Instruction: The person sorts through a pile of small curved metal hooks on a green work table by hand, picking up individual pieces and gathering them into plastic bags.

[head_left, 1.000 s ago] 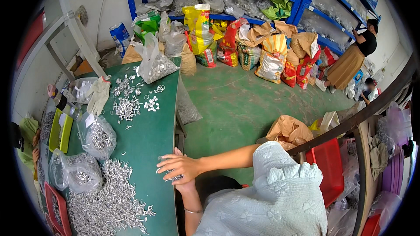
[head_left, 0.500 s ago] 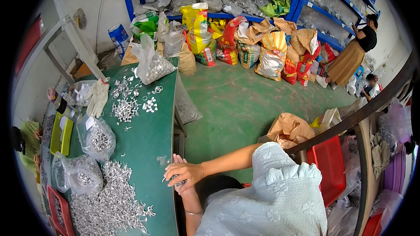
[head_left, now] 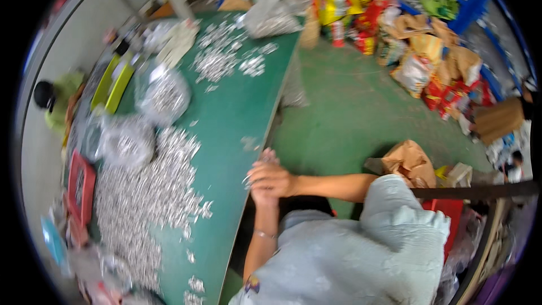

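Both hands meet at the right edge of the green table, the right hand lying over the left hand so that most of the left one is hidden; the fingers are curled together, and a few small silvery parts glint at the fingertips, though the picture is blurred and it is hard to say whether they are pinched or simply lie on the table edge there. The right forearm comes in from the right across a pale blue shirt, and the left forearm rises from below with a thin bracelet at the wrist. Well to the left of the hands a big heap of small metal parts spreads over the table, its lower end cut off by the dark rim of the view. Beyond it sit two clear plastic bags of parts, too smeared to read any detail, and a smaller scatter of parts near the far end. A red tray lies at the table's left edge, and yellow-green trays lie farther up. On the green floor to the right a crumpled brown paper bag rests close to the person's shoulder.
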Demonstrator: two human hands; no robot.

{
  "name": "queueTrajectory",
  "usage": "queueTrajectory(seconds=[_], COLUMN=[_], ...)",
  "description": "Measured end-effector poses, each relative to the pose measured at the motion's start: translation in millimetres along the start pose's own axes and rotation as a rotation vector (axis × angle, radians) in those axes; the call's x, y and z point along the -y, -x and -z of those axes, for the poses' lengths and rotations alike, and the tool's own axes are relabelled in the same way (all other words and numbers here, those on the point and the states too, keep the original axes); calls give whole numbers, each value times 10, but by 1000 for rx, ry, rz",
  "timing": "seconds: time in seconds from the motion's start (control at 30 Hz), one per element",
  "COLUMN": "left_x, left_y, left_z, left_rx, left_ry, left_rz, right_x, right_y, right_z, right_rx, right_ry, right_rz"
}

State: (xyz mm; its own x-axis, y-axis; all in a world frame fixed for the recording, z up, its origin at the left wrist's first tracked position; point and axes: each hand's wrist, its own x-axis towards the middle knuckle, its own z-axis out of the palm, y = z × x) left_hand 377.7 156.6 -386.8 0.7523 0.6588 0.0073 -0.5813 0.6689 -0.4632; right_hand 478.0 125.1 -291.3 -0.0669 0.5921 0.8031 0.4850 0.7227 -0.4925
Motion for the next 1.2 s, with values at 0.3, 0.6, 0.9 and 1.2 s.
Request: queueTrajectory(seconds=[0.3, 0.6, 0.9, 1.2], left_x=[383, 223, 323, 835], left_y=[83, 59, 156, 62], left_z=[-378, 103, -305, -681], left_rx=[64, -141, -80, 392], left_ry=[-593, -796, -754, 351], left_rz=[-75, -244, -172, 357], right_x=[192, 124, 120, 257], right_y=[-30, 6, -15, -4], right_z=[-8, -69, -75, -236], right_rx=[-107, -93, -12, -198], right_ry=[-15, 58, -23, -80], right_rz=[-45, -36, 72, 73])
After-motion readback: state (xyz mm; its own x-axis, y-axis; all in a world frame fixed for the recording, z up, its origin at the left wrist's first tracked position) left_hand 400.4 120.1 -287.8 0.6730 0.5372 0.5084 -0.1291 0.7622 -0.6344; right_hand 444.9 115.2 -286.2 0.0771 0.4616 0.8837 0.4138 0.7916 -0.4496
